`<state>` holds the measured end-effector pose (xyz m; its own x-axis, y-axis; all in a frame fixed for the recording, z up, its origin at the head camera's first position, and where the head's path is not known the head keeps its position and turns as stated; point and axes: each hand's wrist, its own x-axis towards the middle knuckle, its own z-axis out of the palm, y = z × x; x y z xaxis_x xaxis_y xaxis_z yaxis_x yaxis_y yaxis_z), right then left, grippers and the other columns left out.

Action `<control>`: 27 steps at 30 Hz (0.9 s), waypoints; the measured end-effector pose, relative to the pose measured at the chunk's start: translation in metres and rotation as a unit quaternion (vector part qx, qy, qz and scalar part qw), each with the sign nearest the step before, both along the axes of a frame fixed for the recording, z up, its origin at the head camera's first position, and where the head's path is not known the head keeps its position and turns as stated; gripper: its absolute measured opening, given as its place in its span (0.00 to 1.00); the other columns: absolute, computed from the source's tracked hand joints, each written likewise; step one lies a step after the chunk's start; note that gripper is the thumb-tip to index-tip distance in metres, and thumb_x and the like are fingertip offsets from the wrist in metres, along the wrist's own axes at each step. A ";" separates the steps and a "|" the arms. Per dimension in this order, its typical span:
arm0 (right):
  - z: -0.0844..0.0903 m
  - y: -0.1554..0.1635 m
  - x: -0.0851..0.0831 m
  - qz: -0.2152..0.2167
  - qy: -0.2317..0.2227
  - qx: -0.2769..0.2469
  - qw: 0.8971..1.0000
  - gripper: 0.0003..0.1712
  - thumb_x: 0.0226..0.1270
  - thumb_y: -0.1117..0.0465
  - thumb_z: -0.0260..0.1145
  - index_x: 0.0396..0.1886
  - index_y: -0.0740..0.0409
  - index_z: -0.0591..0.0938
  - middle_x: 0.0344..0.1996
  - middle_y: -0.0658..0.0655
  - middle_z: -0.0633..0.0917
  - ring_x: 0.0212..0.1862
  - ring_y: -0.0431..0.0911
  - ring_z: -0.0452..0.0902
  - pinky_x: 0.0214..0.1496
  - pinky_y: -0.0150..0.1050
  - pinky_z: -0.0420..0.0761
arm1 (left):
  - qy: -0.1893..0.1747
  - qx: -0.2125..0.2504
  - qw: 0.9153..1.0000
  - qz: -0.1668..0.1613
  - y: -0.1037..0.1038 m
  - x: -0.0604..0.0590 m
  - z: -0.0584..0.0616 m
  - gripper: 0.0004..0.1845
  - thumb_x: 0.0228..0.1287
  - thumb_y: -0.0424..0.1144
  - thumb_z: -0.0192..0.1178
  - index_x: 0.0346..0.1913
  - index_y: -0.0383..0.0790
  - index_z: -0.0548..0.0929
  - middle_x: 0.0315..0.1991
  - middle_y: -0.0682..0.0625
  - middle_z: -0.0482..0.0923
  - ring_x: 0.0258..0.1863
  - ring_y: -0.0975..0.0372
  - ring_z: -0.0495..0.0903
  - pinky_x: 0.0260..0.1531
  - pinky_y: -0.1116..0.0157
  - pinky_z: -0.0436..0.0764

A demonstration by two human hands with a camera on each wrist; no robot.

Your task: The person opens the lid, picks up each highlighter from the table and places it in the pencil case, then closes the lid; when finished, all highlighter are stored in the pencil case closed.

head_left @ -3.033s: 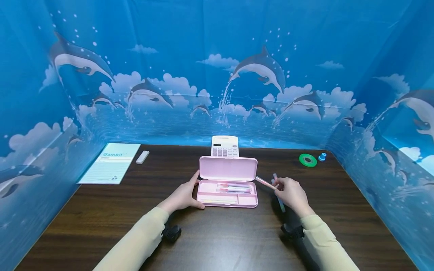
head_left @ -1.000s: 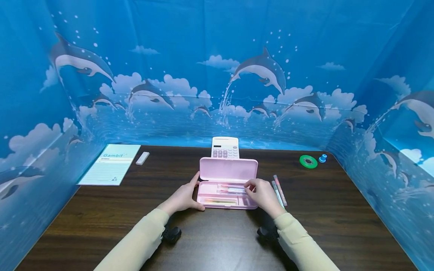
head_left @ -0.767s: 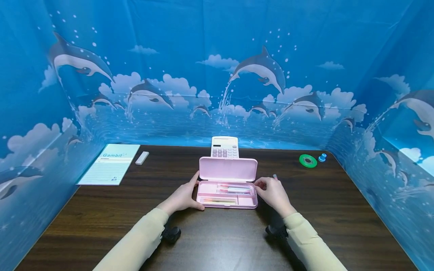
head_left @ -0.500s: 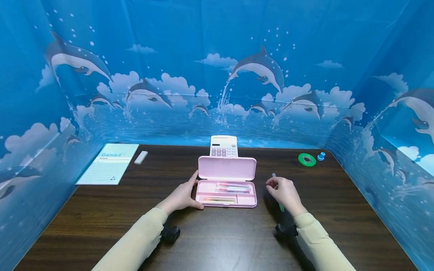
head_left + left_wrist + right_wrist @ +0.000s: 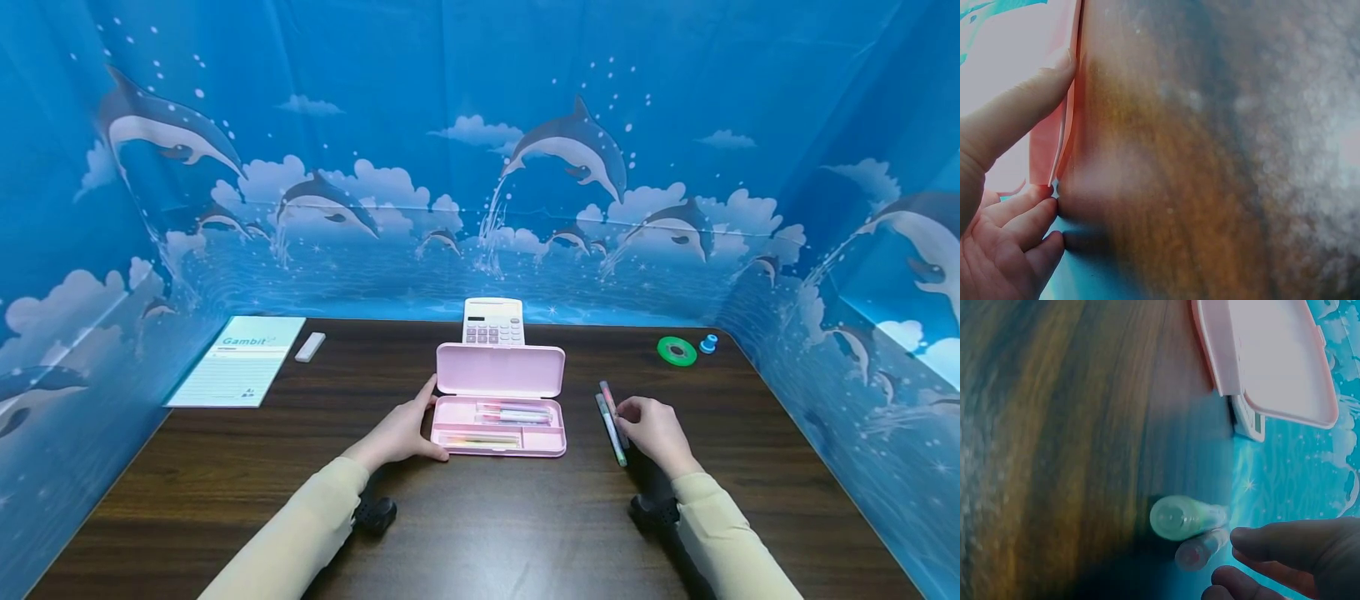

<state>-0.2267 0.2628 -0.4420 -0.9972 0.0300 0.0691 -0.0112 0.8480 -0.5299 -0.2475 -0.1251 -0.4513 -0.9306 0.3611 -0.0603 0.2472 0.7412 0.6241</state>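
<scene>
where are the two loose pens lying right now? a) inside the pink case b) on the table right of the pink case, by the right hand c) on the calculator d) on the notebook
b: the two pens lie side by side on the table, right of the open pink case, with the right hand at them.

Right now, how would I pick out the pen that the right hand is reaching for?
Find the open pink plastic pencil case in the middle of the dark wooden table. Just to its right two slim pens lie side by side by the right hand. The pink-tipped pen lies nearest the fingers; its neighbour, the green-tipped pen, lies nearer the case.
</scene>
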 end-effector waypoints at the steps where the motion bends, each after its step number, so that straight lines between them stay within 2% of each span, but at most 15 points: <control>1: 0.000 0.001 0.000 0.000 -0.003 0.001 1.000 0.09 0.59 0.64 0.68 0.38 0.65 0.84 0.30 0.58 0.84 0.31 0.49 0.74 0.39 0.48 0.78 | 0.000 0.000 1.000 0.000 0.000 0.000 0.000 0.68 0.37 0.48 0.79 0.75 0.39 0.42 0.64 0.41 0.69 0.62 0.50 0.69 0.63 0.49 0.65; 12: 0.000 0.002 -0.003 0.005 -0.021 0.010 1.000 0.10 0.58 0.65 0.67 0.37 0.69 0.83 0.26 0.58 0.83 0.27 0.47 0.73 0.32 0.43 0.76 | -0.007 -0.004 1.000 0.003 0.001 -0.001 0.001 0.68 0.37 0.48 0.79 0.76 0.41 0.41 0.65 0.41 0.68 0.62 0.50 0.69 0.64 0.49 0.64; 21: -0.002 0.006 0.000 -0.010 -0.046 -0.012 0.999 0.09 0.57 0.68 0.64 0.34 0.72 0.82 0.17 0.55 0.80 0.17 0.41 0.73 0.22 0.35 0.73 | -0.003 -0.001 1.000 0.004 0.001 0.000 0.001 0.68 0.37 0.48 0.79 0.76 0.40 0.42 0.63 0.41 0.70 0.61 0.50 0.70 0.63 0.49 0.65; 27: 0.000 0.008 0.001 -0.020 -0.043 0.013 0.999 0.08 0.55 0.67 0.65 0.32 0.71 0.83 0.21 0.57 0.81 0.23 0.46 0.73 0.27 0.39 0.75 | 0.000 0.000 1.000 0.003 0.001 0.001 0.001 0.68 0.37 0.48 0.79 0.75 0.39 0.42 0.63 0.41 0.70 0.61 0.50 0.70 0.63 0.49 0.65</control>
<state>-0.2258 0.2713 -0.4419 -0.9975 0.0686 -0.0154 0.0669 0.8600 -0.5060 -0.2466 -0.1242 -0.4507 -0.9324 0.3564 -0.0595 0.2439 0.7424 0.6240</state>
